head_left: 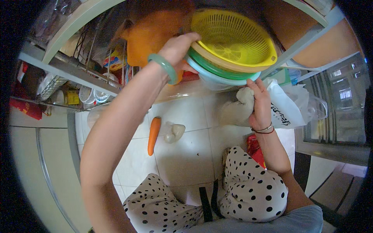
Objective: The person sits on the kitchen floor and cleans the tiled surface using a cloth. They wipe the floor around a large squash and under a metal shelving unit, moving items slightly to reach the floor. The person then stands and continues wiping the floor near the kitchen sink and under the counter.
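Observation:
A nested stack hangs tilted between my hands, partly inside a low shelf unit. On top is a yellow colander (237,39), with a green basin (217,70) and a light blue basin (233,82) under it. My left hand (178,48), a jade-green bangle at its wrist, is closed on the stack's left rim. At the lower right, the fingers of my right hand (261,99) hold the light blue rim. A beige knotted bag (239,108) is right beside that hand; whether the hand touches it, I cannot tell.
On the tiled floor lie a carrot (154,136) and a pale lump (175,133). A white plastic bag (289,105) stands at the right, a red package (255,149) by my knee. Shelf rails (77,75) cross the left; an orange bag (151,37) sits behind.

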The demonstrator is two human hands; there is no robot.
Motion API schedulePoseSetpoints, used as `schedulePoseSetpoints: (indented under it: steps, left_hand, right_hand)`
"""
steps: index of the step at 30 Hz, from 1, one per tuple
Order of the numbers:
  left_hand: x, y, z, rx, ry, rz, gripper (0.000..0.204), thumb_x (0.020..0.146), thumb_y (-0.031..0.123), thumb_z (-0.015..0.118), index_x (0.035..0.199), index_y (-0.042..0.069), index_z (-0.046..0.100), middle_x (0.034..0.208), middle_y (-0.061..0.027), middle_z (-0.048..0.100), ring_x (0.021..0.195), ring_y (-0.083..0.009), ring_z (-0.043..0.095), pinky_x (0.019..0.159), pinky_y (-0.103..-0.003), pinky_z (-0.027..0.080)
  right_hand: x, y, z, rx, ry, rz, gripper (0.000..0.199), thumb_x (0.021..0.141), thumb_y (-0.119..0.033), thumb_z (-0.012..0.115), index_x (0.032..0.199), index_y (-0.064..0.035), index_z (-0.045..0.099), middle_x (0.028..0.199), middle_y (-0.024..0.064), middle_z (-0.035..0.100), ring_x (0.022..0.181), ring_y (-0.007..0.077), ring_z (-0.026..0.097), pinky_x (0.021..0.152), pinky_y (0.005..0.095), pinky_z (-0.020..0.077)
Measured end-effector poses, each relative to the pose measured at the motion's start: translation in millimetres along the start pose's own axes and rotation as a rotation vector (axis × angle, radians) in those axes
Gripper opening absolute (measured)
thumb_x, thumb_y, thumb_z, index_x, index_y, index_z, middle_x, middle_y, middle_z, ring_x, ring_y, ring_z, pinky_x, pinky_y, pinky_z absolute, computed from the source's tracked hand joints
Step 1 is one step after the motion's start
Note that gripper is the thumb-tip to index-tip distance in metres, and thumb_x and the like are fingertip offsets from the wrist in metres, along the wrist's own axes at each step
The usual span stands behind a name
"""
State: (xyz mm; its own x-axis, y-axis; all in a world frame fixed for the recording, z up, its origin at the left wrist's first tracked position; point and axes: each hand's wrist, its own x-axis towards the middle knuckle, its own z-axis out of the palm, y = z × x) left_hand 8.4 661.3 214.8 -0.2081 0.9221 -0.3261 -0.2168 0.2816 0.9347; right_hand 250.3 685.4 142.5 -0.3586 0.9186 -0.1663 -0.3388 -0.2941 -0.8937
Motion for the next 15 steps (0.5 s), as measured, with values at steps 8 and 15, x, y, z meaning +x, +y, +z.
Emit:
schedulePoseSetpoints:
  steps: [8, 15]
  left_hand:
    - [9.6, -38.9, -1.1, -0.14, 0.05, 0.058, 0.04, 0.088, 0.039, 0.056, 0.112, 0.007, 0.052, 0.112, -0.0084, 0.054, 0.099, -0.02, 0.059, 0.08, -0.044, 0.055]
    - [-12.3, -41.0, -3.5, -0.139, 0.111, 0.106, 0.07, 0.084, 0.048, 0.062, 0.129, 0.002, 0.034, 0.133, -0.0144, 0.039, 0.116, -0.0268, 0.048, 0.076, -0.04, 0.057]
  right_hand:
    - [-6.4, 3.7, 4.8, -0.03, 0.078, -0.062, 0.032, 0.093, -0.017, 0.054, 0.121, -0.0027, 0.051, 0.098, 0.0042, 0.062, 0.085, 0.0114, 0.057, 0.072, 0.0255, 0.0469]
    - [-30.6, 16.9, 0.4, -0.068, 0.083, 0.123, 0.036, 0.093, -0.032, 0.053, 0.116, -0.0047, 0.056, 0.094, 0.0074, 0.065, 0.077, 0.0116, 0.057, 0.069, 0.0264, 0.0469]
